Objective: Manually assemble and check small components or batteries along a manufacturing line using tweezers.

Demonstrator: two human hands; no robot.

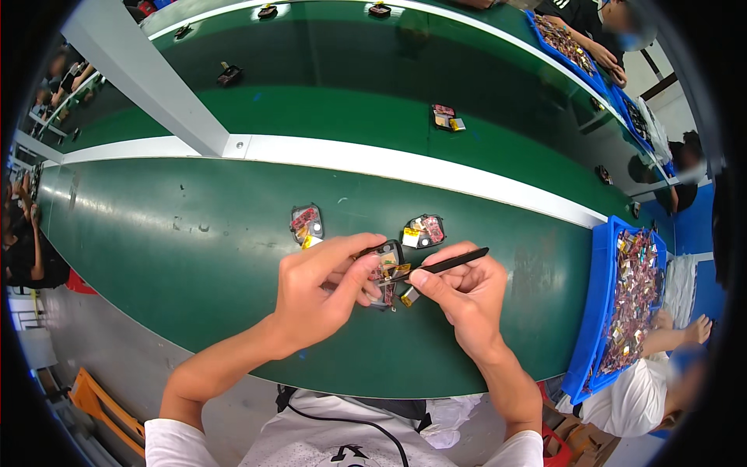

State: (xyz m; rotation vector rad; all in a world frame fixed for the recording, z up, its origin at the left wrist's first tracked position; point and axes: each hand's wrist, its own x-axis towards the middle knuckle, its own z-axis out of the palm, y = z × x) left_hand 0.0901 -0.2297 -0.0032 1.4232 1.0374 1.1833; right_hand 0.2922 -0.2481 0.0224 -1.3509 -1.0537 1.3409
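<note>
My left hand (317, 284) is closed around a small black casing (391, 251) with electronic parts inside, held just above the green worktable. In my right hand (471, 300) are black tweezers (455, 261), gripped like a pen. Their tip reaches the casing near an amber-coloured strip; the exact contact is too small to make out. Partly hidden under my hands lies another open device, with a small silver and yellow battery (409, 296) beside it. Farther back, two open casings with red circuit boards rest on the table, one on the left (306, 222) and one on the right (424, 231).
A blue tray (595, 311) heaped with small circuit parts (632, 296) stands at the right. Beyond a white rail (327, 159), a dark green surface (342, 113) carries several devices. A grey post (148, 78) rises at left. Other people sit along both sides.
</note>
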